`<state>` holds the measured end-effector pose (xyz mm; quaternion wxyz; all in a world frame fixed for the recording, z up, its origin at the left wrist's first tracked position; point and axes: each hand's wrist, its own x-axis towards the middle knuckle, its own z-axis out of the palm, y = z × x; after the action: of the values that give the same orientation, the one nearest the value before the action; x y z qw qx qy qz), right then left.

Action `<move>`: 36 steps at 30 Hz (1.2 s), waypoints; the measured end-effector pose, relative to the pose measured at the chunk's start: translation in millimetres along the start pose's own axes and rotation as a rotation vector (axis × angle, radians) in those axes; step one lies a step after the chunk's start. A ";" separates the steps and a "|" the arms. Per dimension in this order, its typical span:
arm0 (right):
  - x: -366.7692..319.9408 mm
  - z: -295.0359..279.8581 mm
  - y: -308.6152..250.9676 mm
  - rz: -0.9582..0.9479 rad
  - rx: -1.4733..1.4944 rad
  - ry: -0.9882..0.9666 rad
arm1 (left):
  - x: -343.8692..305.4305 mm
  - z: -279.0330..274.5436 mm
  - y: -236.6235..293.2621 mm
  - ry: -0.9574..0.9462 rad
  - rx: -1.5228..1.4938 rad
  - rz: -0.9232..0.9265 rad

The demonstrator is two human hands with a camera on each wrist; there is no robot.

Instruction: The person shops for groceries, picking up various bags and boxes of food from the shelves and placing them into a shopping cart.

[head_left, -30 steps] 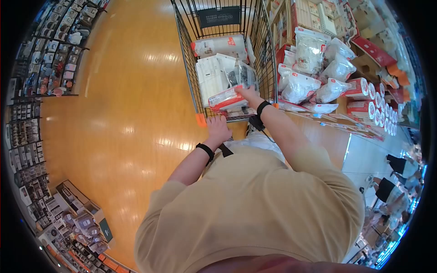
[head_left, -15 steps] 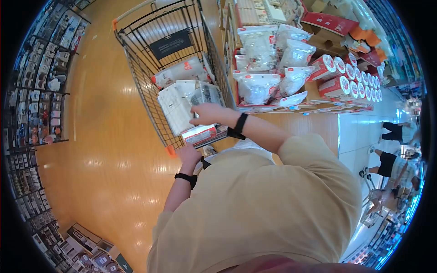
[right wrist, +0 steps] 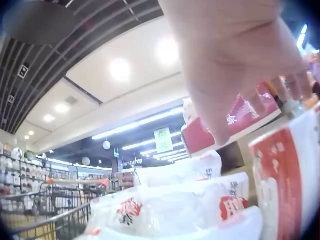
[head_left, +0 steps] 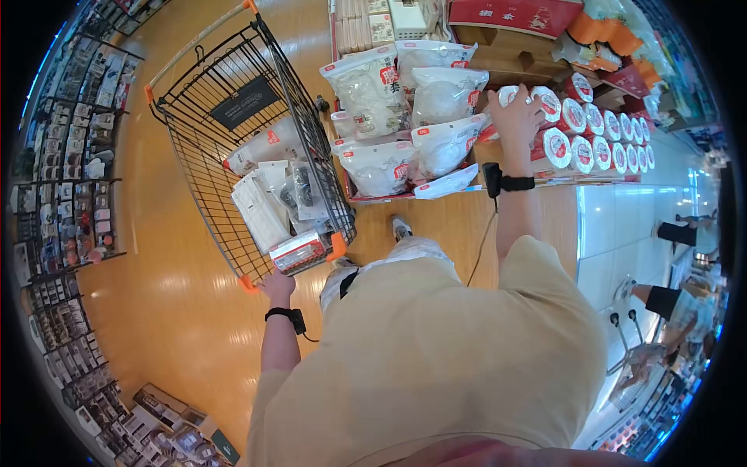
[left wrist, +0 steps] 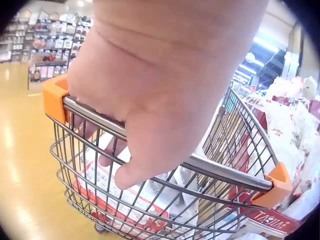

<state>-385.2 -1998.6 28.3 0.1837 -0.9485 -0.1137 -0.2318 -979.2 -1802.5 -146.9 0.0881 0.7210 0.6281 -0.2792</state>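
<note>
My left hand [head_left: 278, 286] grips the near rim of the shopping cart [head_left: 336, 246]; in the left wrist view its fingers [left wrist: 111, 150] curl over the metal bar between two orange corner pieces. In the cart lie a red-and-white package [head_left: 298, 251], white flat packs [head_left: 258, 210] and a clear bag [head_left: 266, 145]. My right hand [head_left: 515, 124] reaches over the display with spread fingers, at the near end of stacked red-and-white cylindrical packs [head_left: 556, 148]. From the right wrist, the hand [right wrist: 235, 60] hangs above one such pack [right wrist: 285, 185], beside plump white bags [right wrist: 170, 205].
Plump white bags [head_left: 377, 167] fill the display's near left corner, right beside the cart. A red sign box [head_left: 513, 14] stands behind. Stocked shelves [head_left: 74, 202] line the left side; boxed goods [head_left: 183, 428] stand lower left. People [head_left: 675, 303] are on the right.
My right hand has left the packages in the cart and swung right to the display. The left hand keeps hold of the rim. In the head view the cart has shifted left and tilted.
</note>
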 end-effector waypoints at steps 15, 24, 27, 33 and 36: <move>-3.9 25.0 27.2 0.054 -0.171 -0.209 | -17.3 18.4 31.4 0.072 -0.115 0.361; -26.4 -79.7 10.4 -0.066 -0.049 0.102 | -27.8 -2.6 23.7 -0.022 -0.127 0.427; -48.2 -130.8 -1.1 -0.193 -0.001 0.348 | -25.8 1.3 22.1 -0.010 -0.123 0.445; -121.8 -148.8 -68.6 -0.230 1.136 -0.118 | -23.6 5.8 17.7 -0.010 -0.146 0.484; -165.8 -113.6 -113.7 -0.248 1.081 -0.643 | -38.7 0.6 8.9 0.024 -0.188 0.591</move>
<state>-608.3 -1962.8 75.8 0.5646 -0.7238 -0.3730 0.1348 -973.0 -1837.6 -129.5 0.2245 0.8642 0.4154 -0.1735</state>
